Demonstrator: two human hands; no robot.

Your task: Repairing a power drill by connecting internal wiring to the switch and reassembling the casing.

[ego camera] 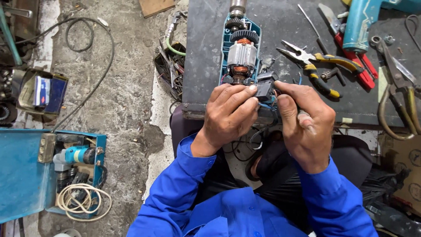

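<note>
An opened electric drill (240, 48) lies on the dark workbench (206, 66), its teal half-shell showing gears, motor armature and wiring. At the drill's handle end, both hands pinch a small black switch block (265, 87). My left hand (228, 116) grips it from the left with thumb and fingers. My right hand (302, 120) holds it from the right, and a thin tool handle sticks out between its fingers. Blue wires run under the block.
Yellow-handled long-nose pliers (315, 66), red-handled cutters (355, 57), a teal power tool (364, 17) and large scissors (399, 87) lie on the bench's right. On the concrete floor left: a blue metal case (26, 175) with another drill and coiled cord, plus loose cables.
</note>
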